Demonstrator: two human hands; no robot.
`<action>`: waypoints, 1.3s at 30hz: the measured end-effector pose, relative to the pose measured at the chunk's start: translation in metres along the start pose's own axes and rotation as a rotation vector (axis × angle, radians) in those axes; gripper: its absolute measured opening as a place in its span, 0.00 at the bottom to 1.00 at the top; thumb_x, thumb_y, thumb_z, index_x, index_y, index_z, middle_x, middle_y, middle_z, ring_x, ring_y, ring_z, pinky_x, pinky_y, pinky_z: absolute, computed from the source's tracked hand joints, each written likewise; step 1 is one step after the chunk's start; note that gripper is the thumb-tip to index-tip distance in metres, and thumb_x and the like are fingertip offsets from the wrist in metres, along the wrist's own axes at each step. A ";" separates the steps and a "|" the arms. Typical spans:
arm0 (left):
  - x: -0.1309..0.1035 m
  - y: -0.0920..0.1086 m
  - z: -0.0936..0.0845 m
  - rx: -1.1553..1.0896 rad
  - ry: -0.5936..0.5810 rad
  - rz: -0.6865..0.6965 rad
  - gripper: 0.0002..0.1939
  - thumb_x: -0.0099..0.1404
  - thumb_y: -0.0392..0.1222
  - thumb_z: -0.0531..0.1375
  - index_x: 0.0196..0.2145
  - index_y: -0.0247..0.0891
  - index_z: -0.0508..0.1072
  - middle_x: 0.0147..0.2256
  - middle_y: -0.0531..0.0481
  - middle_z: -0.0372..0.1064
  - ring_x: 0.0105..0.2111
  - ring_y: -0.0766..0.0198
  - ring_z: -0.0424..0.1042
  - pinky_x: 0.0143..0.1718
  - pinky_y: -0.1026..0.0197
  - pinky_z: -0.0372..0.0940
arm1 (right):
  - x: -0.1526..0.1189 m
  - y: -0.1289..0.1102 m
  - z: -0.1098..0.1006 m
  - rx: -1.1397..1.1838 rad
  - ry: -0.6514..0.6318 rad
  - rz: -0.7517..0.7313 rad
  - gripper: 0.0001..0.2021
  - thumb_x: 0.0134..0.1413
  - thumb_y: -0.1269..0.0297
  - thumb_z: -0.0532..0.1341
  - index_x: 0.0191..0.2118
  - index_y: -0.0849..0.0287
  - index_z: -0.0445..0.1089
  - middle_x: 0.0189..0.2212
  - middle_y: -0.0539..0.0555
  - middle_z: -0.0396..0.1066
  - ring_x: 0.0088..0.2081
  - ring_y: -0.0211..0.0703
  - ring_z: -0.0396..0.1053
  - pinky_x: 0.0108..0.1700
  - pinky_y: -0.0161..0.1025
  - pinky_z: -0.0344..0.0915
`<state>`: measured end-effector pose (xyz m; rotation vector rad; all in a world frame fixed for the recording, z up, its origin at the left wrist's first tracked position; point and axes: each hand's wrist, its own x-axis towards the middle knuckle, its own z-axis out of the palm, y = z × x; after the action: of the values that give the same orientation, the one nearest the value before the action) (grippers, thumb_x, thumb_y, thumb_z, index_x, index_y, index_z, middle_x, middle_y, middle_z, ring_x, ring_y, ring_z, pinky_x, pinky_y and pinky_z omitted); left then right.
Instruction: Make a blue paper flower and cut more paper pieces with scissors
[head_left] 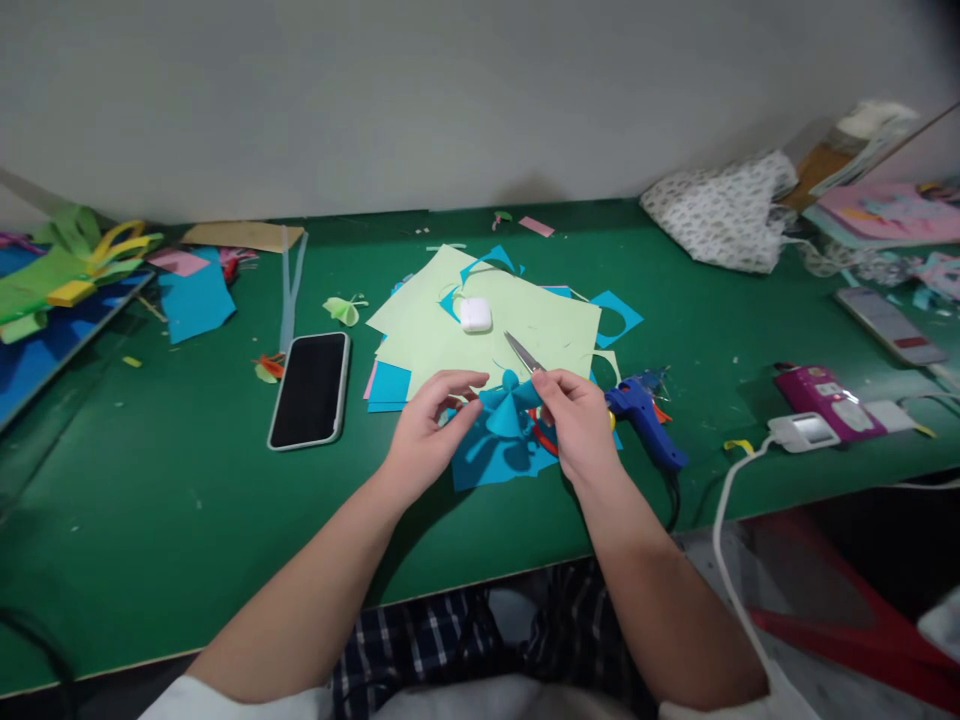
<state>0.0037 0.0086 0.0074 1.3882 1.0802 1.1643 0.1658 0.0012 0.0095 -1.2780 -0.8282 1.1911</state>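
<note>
A blue folded paper piece (507,408) with several cone-like petals hangs between my hands, over blue sheets (491,465). My right hand (571,415) pinches its right petal between thumb and fingers. Around the left petal's tip, my left hand (439,425) curves with thumb and fingers a little apart; whether it touches the paper is hard to tell. Scissors (523,352) lie under the paper piece, blades pointing up and left, red handle partly hidden. Pale green sheets (427,330) lie behind, with a white earphone case (476,315) on them.
A blue glue gun (651,425) lies right of my right hand. At left are a phone (310,390), a light green paper piece (345,310) and a blue board (67,330) with paper shapes. Farther right are a purple box (829,403), a white cable, another phone (889,325) and a patterned bag (724,210).
</note>
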 end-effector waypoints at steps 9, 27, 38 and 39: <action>0.003 -0.001 -0.004 -0.229 -0.109 -0.344 0.14 0.58 0.49 0.60 0.39 0.40 0.74 0.28 0.51 0.67 0.27 0.67 0.67 0.29 0.64 0.63 | 0.000 0.001 -0.004 -0.162 -0.189 -0.103 0.13 0.48 0.54 0.62 0.22 0.57 0.67 0.16 0.44 0.57 0.19 0.32 0.50 0.21 0.32 0.47; 0.005 -0.009 -0.007 -0.271 -0.148 -0.421 0.10 0.53 0.46 0.65 0.25 0.37 0.71 0.24 0.56 0.63 0.23 0.72 0.61 0.26 0.67 0.58 | -0.001 0.000 -0.006 -0.357 -0.154 -0.377 0.11 0.54 0.57 0.58 0.26 0.57 0.68 0.28 0.49 0.67 0.32 0.37 0.64 0.34 0.35 0.60; -0.001 -0.007 -0.006 0.623 0.123 0.643 0.03 0.56 0.37 0.63 0.30 0.38 0.74 0.30 0.49 0.73 0.32 0.65 0.70 0.36 0.61 0.65 | -0.001 0.002 -0.005 -0.224 -0.140 -0.297 0.12 0.51 0.58 0.61 0.42 0.53 0.69 0.31 0.49 0.69 0.33 0.36 0.67 0.31 0.32 0.63; -0.001 -0.008 -0.006 0.650 0.115 0.705 0.04 0.56 0.37 0.64 0.32 0.37 0.74 0.31 0.49 0.73 0.32 0.64 0.70 0.35 0.61 0.65 | -0.001 0.002 -0.006 -0.203 -0.169 -0.301 0.14 0.50 0.58 0.62 0.43 0.52 0.68 0.31 0.49 0.69 0.34 0.36 0.67 0.32 0.32 0.63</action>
<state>-0.0029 0.0093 0.0000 2.3629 1.1363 1.4584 0.1708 -0.0011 0.0064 -1.1728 -1.2448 1.0004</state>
